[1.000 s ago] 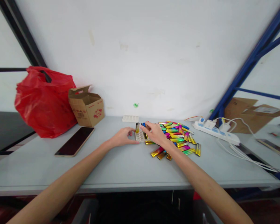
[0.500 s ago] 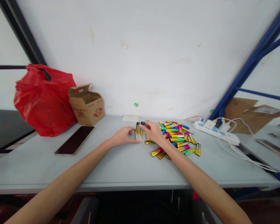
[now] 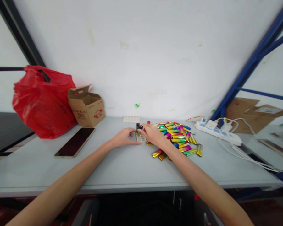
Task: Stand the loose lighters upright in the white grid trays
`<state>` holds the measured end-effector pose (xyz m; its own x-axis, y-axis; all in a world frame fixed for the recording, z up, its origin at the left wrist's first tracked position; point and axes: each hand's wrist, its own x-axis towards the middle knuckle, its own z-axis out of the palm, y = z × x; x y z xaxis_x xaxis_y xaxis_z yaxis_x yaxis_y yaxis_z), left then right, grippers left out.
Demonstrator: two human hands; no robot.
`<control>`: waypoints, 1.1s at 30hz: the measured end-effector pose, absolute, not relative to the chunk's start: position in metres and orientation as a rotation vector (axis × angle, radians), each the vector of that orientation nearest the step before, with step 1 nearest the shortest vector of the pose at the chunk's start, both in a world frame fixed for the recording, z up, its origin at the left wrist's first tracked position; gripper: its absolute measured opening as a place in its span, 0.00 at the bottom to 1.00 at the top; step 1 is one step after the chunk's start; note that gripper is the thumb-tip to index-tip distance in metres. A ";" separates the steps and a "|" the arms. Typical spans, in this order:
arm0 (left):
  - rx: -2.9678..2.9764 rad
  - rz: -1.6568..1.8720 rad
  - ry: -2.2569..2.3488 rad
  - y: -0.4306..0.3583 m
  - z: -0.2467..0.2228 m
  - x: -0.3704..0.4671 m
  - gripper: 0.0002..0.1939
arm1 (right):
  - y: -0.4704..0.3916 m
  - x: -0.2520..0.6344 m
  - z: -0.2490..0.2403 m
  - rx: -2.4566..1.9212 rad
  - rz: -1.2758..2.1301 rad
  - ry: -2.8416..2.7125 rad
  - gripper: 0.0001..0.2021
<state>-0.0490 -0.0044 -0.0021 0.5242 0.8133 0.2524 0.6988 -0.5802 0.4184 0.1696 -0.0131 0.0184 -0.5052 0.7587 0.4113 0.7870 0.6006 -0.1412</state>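
since the earlier frame, the right hand (image 3: pixel 153 135) has moved slightly left, its fingers now covering more of the dark-topped lighter (image 3: pixel 141 127). nearest on the bench (image 3: pixel 122 172), a pile of shiny multicoloured lighters (image 3: pixel 179 139) spreads to the right, and a dark-screened phone (image 3: pixel 75 142) lies flat to the left. between them sits the small pale tray (image 3: pixel 141 138), with the left hand (image 3: pixel 124 137) at its left side, thumb and fingers apart around that edge; whether they grip it i cannot tell. the right hand's fingers touch the dark-topped lighter over the tray, but how firmly they close is hidden. another upright lighter (image 3: pixel 138 126) stands just left of it. farther back are an open carton (image 3: pixel 91 110), a red bag (image 3: pixel 44 103), a white power strip (image 3: pixel 218 132) and, near the wall (image 3: pixel 151 62), a second pale tray (image 3: pixel 131 119).
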 end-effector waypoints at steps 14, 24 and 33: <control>2.507 0.638 1.259 -0.005 0.000 -0.049 0.36 | -0.012 0.185 0.030 -1.202 0.136 -2.432 0.15; 2.483 0.619 1.307 -0.007 0.002 -0.048 0.40 | -0.041 0.239 0.052 -1.212 0.302 -2.740 0.08; 2.460 0.643 1.296 -0.006 0.000 -0.050 0.39 | -0.047 0.229 0.043 -0.970 0.232 -2.739 0.08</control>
